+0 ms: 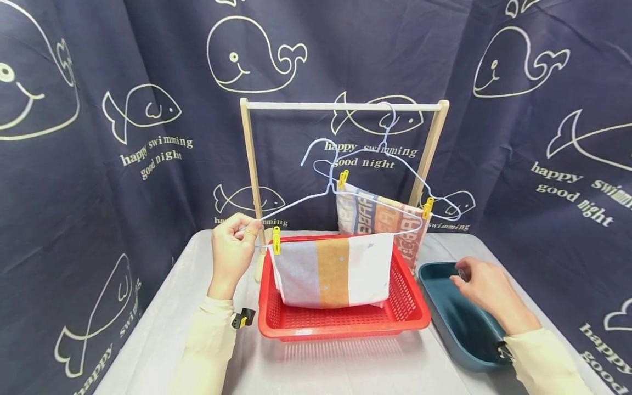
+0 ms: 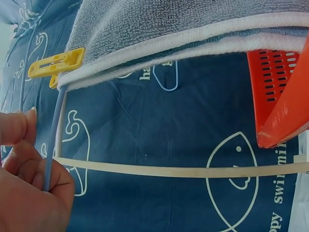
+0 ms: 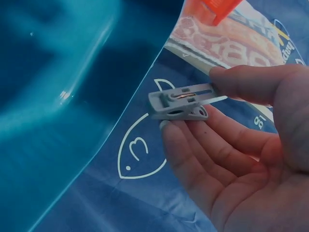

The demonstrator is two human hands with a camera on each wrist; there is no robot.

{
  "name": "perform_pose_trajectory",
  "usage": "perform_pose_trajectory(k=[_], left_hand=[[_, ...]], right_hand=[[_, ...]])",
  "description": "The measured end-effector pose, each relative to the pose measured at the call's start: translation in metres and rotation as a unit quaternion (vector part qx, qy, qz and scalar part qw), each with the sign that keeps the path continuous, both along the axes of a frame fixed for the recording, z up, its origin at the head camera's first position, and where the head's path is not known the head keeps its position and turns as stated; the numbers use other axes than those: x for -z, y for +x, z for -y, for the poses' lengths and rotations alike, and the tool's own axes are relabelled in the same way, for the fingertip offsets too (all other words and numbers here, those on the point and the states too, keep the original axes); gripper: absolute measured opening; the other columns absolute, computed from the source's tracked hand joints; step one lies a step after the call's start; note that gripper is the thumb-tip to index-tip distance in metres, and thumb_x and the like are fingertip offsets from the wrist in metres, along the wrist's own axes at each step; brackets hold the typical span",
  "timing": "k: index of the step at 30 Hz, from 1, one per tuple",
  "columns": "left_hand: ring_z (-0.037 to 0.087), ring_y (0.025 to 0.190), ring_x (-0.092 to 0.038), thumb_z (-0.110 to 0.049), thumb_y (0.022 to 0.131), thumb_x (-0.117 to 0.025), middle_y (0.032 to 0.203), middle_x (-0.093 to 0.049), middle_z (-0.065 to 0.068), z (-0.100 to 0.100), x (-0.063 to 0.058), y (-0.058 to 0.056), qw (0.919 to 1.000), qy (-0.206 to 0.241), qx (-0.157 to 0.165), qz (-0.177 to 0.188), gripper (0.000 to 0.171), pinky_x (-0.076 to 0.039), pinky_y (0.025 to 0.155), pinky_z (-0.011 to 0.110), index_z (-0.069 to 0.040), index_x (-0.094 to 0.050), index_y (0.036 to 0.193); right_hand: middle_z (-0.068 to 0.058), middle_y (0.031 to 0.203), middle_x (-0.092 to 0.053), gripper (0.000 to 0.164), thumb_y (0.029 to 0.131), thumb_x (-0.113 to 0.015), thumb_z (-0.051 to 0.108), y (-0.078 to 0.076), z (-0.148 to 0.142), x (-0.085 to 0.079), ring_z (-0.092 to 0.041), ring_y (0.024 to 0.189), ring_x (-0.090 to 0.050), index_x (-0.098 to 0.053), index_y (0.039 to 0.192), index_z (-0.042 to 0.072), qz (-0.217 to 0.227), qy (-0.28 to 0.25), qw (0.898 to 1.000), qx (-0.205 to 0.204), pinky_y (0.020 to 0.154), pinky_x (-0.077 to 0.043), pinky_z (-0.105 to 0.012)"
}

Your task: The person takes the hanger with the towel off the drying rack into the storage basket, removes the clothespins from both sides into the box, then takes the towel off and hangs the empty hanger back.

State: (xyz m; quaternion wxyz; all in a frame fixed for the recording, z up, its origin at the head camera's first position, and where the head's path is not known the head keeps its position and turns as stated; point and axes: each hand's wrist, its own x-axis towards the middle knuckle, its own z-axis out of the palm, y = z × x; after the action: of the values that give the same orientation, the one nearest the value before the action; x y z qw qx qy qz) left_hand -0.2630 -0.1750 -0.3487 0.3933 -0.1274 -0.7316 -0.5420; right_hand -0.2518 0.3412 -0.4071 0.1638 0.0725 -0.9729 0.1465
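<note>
Head view is showing a person's two hands working around a red basket (image 1: 340, 332), which is sitting on a pale-covered table (image 1: 316, 378). To the left of the basket and above its rim, the left hand (image 1: 232, 249) is grasping one shoulder of a light-blue hanger (image 1: 331, 178), thumb and fingers closing round the wire. The hanger is rising above the basket, its hook hanging free of the rack behind. A striped towel (image 1: 333, 271), grey, ochre and white, is draping from the hanger's lower bar over the basket; whether its bottom edge is touching the basket floor, I cannot tell. A yellow clip (image 1: 276, 240) is pinching the towel's left end above the basket's left side.

To the right of the basket, the right hand (image 1: 486, 288) is holding a grey clip (image 3: 169, 100) between thumb and fingertips, hovering over a teal tray (image 1: 461, 323) that is standing just beside the basket.

Behind the basket, a wooden rack (image 1: 340, 106) is standing with a second hanger (image 1: 384, 147) hooking over its top bar. That hanger is carrying a lettered towel (image 1: 385, 222), which two more yellow clips (image 1: 428, 208) are fastening, behind the basket's right half.
</note>
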Motion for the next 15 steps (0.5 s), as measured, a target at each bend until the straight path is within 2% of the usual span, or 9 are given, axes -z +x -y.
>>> perform_pose_trajectory(k=[10,15], left_hand=[[0.005,0.042,-0.031,-0.004,0.091,-0.075,0.049,-0.039,-0.005,0.001,0.0,-0.001,1.0,-0.003,0.004,0.001,0.013,-0.021,0.041,0.023,-0.006,-0.073,0.079],[0.005,0.041,-0.031,-0.004,0.091,-0.075,0.049,-0.039,-0.004,0.0,0.0,0.0,1.0,-0.004,0.0,0.003,0.012,-0.021,0.041,0.024,-0.006,-0.073,0.079]], right_hand=[[-0.007,0.078,-0.067,0.033,0.082,-0.08,0.019,-0.01,-0.005,0.002,-0.024,0.07,-0.06,-0.07,0.101,-0.005,0.061,0.026,0.998,-0.019,0.071,-0.055,-0.052],[-0.006,0.077,-0.066,0.032,0.081,-0.081,0.018,-0.012,-0.005,0.004,-0.024,0.07,-0.06,-0.071,0.1,-0.006,0.067,0.035,0.997,-0.025,0.071,-0.055,-0.052]])
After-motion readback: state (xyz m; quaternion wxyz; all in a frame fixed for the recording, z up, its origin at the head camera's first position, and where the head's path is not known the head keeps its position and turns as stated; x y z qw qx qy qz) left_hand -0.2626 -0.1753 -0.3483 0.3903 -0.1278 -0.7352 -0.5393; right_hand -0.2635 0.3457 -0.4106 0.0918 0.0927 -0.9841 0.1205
